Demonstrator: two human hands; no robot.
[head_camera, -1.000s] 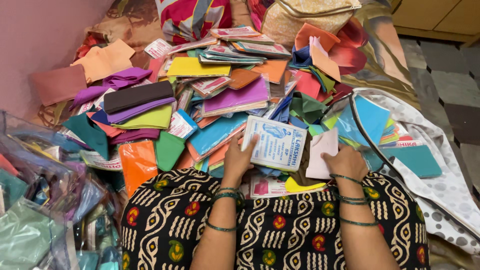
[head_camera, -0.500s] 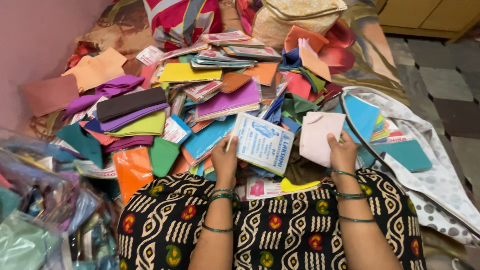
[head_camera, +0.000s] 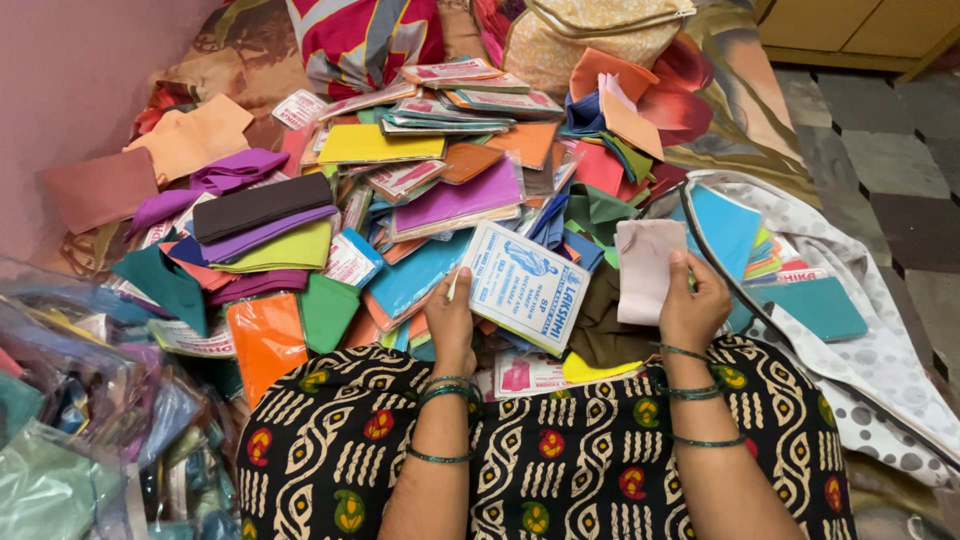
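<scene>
My left hand (head_camera: 452, 318) grips the left edge of a white printed packet (head_camera: 528, 286), held tilted over the heap. In my right hand (head_camera: 693, 303) is a folded pale pink cloth piece (head_camera: 646, 268), pinched along its right side. A dark brown cloth (head_camera: 612, 328) lies under both, above my patterned lap (head_camera: 560, 450). A yellow piece (head_camera: 590, 370) and a pink printed packet (head_camera: 525, 376) poke out at my lap's edge.
A big heap of folded coloured cloth pieces (head_camera: 400, 200) and packets covers the bedspread ahead. Clear plastic bags of fabric (head_camera: 70, 400) sit at left. An open dotted zip bag (head_camera: 850, 330) with blue and teal pieces lies at right. A pink wall (head_camera: 60, 90) borders the left.
My right hand lifted the pale pink cloth and folded it narrower. The white packet tilted in my left hand, which shifted to its left edge.
</scene>
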